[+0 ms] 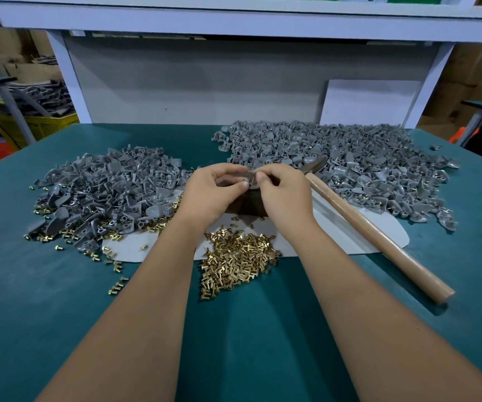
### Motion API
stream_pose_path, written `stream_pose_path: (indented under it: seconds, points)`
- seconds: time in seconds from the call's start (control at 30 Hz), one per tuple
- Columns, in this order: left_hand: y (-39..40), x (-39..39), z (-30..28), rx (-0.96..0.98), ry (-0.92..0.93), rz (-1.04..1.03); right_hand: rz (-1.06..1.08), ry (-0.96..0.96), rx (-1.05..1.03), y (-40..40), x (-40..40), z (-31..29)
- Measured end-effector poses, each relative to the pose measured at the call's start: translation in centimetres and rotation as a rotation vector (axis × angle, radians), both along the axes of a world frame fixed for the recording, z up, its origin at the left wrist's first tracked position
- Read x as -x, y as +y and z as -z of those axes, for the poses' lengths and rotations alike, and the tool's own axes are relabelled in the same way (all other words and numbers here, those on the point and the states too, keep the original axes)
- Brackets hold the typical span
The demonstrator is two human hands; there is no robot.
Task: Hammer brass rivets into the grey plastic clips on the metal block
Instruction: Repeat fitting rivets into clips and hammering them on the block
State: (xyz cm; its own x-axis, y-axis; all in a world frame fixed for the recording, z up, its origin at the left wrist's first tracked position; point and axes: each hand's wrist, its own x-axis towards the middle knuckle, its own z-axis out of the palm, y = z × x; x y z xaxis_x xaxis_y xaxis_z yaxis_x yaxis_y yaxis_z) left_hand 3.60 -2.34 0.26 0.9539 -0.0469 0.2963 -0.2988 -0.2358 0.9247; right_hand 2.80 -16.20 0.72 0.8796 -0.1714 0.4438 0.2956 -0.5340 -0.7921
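Observation:
Both hands meet over the dark metal block at the table's middle. My left hand pinches a grey plastic clip on top of the block. My right hand holds a thin brass rivet upright at the clip, thumb and forefinger closed on it. A hammer with a wooden handle lies to the right, its dark head resting by the far clip pile. Loose brass rivets are heaped just in front of the block.
A pile of grey clips lies at the left and a larger one at the back right. A white sheet lies under the block on the green table. Stray rivets dot the left side.

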Motion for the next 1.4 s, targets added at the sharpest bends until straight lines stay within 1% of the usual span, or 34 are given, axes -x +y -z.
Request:
stream_pose_path:
  seconds: [0.1,0.17,0.27,0.43,0.53,0.7,0.93,1.1,1.4]
  points:
    - [-0.1,0.0,0.0,0.025,0.020,-0.005,-0.033,0.086,-0.296,-0.7,0.0,-0.1]
    - [-0.1,0.0,-0.1,0.038,0.022,0.000,-0.050,0.112,-0.374,-0.9,0.0,-0.1]
    - [-0.1,0.0,-0.1,0.041,0.026,0.001,-0.063,0.117,-0.399,-0.9,-0.1,0.0]
    - [0.0,0.1,-0.1,0.021,0.023,0.011,-0.069,0.104,-0.392,-1.0,-0.2,0.0]
    - [0.0,0.1,-0.1,0.001,0.005,0.017,-0.069,0.071,-0.321,-0.8,-0.2,0.1]
    - [0.0,0.1,0.0,0.024,-0.003,0.031,-0.067,0.013,-0.175,-0.3,-0.1,0.3]
    - [0.0,0.0,0.1,0.056,-0.008,0.044,-0.033,0.027,-0.073,0.1,-0.4,0.2]
    - [0.0,-0.1,0.1,0.070,-0.013,0.048,-0.006,0.023,-0.044,0.2,-0.4,0.0]
    - [-0.1,-0.2,0.2,0.050,-0.027,0.033,0.011,0.026,-0.058,0.5,-0.4,-0.1]
